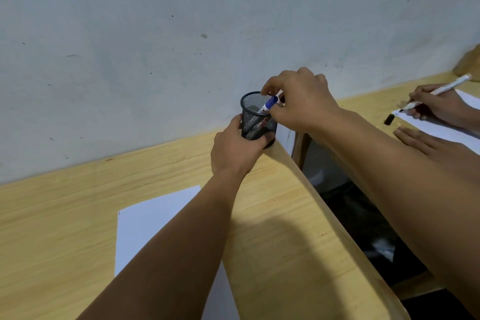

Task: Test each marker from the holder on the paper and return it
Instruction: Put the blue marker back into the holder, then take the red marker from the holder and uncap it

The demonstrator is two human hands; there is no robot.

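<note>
A black mesh holder [255,118] stands at the far right corner of the wooden desk [272,228], close to the wall. My left hand [235,149] wraps around its lower part. My right hand [298,101] hovers over the rim, its fingertips pinching a marker with a blue cap [270,105] that leans out of the holder. More markers show dimly through the mesh. A white sheet of paper [153,221] lies on the desk nearer to me, partly hidden under my left forearm, with a small dark mark at its left edge.
The desk's right edge drops into a dark gap. Beyond it, on a second desk, another person's hands [436,106] hold a white pen over a paper [441,127], with a black cap [389,119] lying beside it. A stained wall runs behind both desks.
</note>
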